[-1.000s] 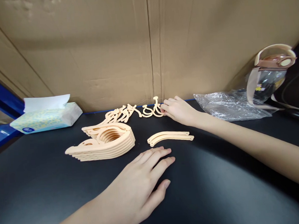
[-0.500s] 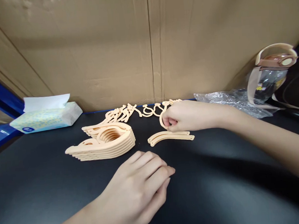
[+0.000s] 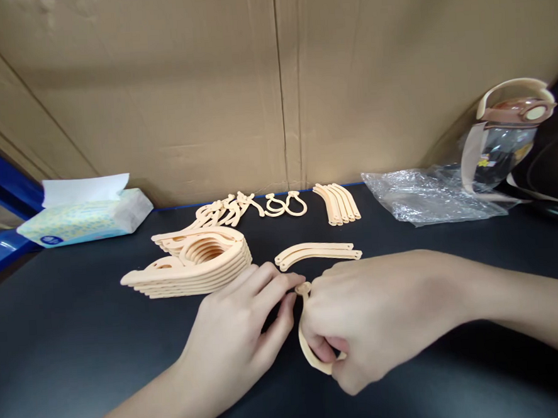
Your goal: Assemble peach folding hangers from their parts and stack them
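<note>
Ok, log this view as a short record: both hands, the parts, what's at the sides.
Left hand: fingertips at the round end of a hanger hook; contact unclear
Right hand: grips that hook
Beyond hands: folded-hanger stack, two curved hanger arms
Back, left to right: hook heap, two hooks, row of arms
Left side: tissue pack
Right side: clear plastic wrapping, drinking bottle

Soft light, pale sheen on black tabletop (image 3: 126,344), glints on plastic film (image 3: 422,195); wide-angle stretch at edges

Workstation of some kind — black tabletop (image 3: 98,346), cardboard backing (image 3: 183,114), stacked beige parts (image 3: 212,276) (tissue pack (image 3: 88,217) alongside).
</note>
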The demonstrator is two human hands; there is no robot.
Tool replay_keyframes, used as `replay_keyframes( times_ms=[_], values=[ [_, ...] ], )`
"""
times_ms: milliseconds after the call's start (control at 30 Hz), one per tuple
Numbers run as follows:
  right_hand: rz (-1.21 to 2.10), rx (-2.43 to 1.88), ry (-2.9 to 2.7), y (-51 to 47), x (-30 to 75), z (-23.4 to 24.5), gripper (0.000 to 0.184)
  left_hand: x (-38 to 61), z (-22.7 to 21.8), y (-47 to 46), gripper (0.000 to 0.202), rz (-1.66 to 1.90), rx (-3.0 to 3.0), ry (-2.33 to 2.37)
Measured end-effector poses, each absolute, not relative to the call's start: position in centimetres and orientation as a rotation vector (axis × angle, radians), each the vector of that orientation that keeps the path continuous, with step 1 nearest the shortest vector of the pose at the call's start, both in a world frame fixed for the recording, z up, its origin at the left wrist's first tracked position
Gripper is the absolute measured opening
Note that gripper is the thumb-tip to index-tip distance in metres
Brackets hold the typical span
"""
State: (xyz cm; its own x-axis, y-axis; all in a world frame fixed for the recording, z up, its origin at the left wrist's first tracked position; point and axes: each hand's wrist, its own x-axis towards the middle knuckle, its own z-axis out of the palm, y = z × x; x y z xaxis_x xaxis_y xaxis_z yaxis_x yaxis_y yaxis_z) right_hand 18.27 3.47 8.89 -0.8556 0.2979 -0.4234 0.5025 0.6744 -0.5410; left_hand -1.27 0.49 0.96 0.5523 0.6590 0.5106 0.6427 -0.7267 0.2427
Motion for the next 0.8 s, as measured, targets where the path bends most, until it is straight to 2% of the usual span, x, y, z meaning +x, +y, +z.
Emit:
replay_keyframes(
  times_ms=[467, 800],
  values=[
    [-0.88, 0.802, 2.757, 3.48, 18.05, 7.84, 0.025, -1.57, 0.23, 0.64, 0.034, 0.804, 2.739, 1.451],
    [-0.803, 0.783, 2.861, 3.34, 17.75, 7.91, 0.036, -1.59, 0.39, 0.52, 0.036, 0.802, 2.774, 1.467]
  ],
)
